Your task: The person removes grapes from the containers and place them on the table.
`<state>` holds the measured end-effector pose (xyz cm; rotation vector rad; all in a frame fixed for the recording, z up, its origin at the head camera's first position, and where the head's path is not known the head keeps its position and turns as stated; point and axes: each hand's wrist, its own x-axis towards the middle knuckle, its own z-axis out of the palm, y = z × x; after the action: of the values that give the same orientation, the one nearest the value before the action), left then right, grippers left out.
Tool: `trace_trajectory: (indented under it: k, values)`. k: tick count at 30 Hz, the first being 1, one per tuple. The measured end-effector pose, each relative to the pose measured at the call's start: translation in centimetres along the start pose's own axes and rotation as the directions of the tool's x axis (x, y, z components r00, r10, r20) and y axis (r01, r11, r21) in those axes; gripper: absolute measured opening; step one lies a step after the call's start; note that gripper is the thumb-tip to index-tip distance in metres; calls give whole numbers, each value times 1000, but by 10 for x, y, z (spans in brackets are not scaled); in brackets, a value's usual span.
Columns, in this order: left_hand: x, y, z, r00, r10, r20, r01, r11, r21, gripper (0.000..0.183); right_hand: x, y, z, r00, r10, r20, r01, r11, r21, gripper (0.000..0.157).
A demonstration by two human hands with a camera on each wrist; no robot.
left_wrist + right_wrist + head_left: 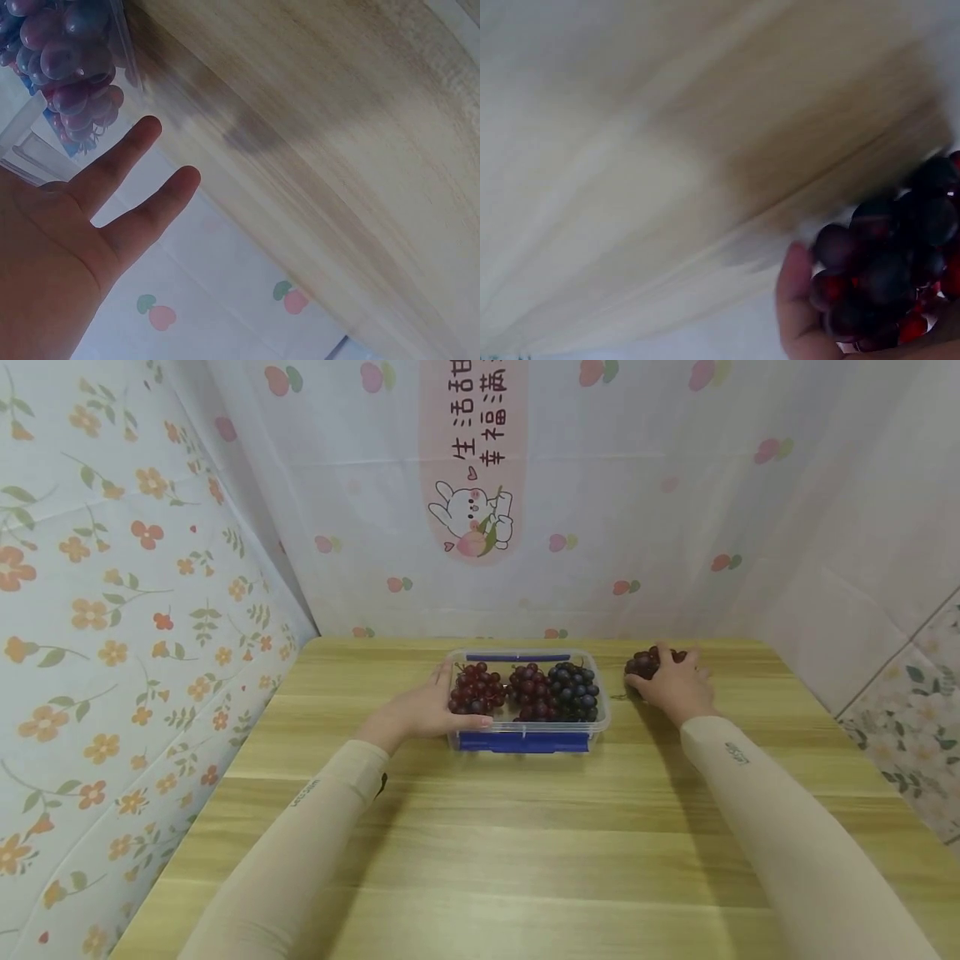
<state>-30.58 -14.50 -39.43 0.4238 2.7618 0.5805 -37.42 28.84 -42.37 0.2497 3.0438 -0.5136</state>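
A clear plastic food box [540, 727] with blue clips stands toward the back of the table. Inside lie a red bunch of grapes [476, 681] at the left, another red bunch [532, 693] in the middle and a dark blue bunch [574, 691] at the right. My left hand [420, 710] rests against the box's left end, thumb along the front rim; two straight fingers [161, 199] spread apart in the left wrist view. To the right of the box, my right hand [678, 689] grips a dark red bunch of grapes [885, 262] from above, partly covering it.
The wooden table [480, 843] reaches back to a white curtain [600, 510] with fruit prints. A flowered cloth [112, 635] hangs along the left side. Tiled wall [840, 635] borders the right.
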Motion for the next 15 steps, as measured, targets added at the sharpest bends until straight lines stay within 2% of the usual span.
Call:
trace_trajectory:
  k: [4,8,11,13,15]
  values:
    - [0,1,-1,1000,6,1,-6,1000,2,148,2,-5,-10,999,-35,5,35,999,-12,98]
    - [-1,2,-2,1000,5,3,-5,1000,9,148,6,-6,-26,991,-118,68,119,993,-17,85]
    - [-2,3,-2,1000,3,10,-3,1000,7,148,9,-4,-40,972,-158,176,151,987,53,80]
    - [-3,3,-2,1000,2,14,-2,1000,7,146,9,-3,-48,954,-161,254,130,982,135,76]
    - [-4,3,-2,1000,3,14,-3,1000,12,146,11,-2,-55,930,-143,337,74,975,210,77]
